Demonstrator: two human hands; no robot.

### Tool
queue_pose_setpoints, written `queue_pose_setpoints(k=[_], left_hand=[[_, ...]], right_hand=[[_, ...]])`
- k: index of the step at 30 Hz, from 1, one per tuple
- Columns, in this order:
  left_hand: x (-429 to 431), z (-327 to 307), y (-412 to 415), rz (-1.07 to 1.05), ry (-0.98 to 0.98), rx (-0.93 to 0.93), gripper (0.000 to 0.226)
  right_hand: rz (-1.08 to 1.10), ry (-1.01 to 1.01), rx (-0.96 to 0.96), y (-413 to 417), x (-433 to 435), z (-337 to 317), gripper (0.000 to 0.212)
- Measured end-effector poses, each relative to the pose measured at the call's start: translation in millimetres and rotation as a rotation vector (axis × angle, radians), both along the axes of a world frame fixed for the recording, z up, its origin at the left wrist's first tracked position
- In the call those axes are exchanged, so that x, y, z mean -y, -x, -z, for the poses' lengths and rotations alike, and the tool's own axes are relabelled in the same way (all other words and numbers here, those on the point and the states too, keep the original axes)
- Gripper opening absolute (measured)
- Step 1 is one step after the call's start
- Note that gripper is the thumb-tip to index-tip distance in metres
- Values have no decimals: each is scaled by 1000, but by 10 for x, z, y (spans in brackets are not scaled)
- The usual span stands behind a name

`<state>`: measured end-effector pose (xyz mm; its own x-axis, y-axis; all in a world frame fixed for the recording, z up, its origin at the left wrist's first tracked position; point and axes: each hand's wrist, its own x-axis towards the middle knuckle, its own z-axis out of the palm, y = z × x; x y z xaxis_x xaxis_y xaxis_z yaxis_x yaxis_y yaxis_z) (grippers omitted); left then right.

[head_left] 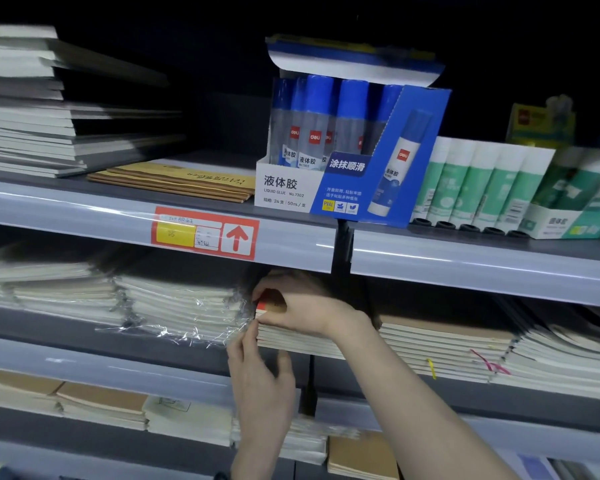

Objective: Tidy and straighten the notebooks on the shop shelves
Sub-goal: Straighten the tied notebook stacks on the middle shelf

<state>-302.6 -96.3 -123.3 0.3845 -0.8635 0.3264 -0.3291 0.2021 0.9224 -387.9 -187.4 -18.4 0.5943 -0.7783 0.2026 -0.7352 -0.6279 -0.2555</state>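
Working the middle shelf, below the price tag. With the right hand, entering from the right, grips the top notebooks of the stack at its left corner, fingers and thumb curled over a red-edged cover there, probably to steady the pile and draw stray covers into line. With the left hand, raised from below, touches the stack's left end with fairly straight fingertips and holds nothing; likely serves as a stop to square the edges against. Keeps the stack at the shelf's front, just beside the wrapped pile on its left; cannot tell through the loose film whether touching. Seems mid-step: squaring this one stack, with the fanned piles further right apparently not yet straightened. Calls next for a light inward push and care with the film, which could snag or drag along.
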Motion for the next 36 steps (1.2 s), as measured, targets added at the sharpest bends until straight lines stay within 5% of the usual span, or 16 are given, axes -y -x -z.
queue_pose_setpoints(k=[11, 26, 36], left_hand=[[-13, -1, -13, 16, -2, -3, 59], [-8, -3, -62, 53, -18, -9, 62], [-31, -26, -147, 170, -43, -46, 65]], right_hand=[[44, -135, 29, 139, -86, 12, 39], [84, -9, 9, -29, -184, -27, 17], [243, 40, 137, 16, -385, 148, 34]])
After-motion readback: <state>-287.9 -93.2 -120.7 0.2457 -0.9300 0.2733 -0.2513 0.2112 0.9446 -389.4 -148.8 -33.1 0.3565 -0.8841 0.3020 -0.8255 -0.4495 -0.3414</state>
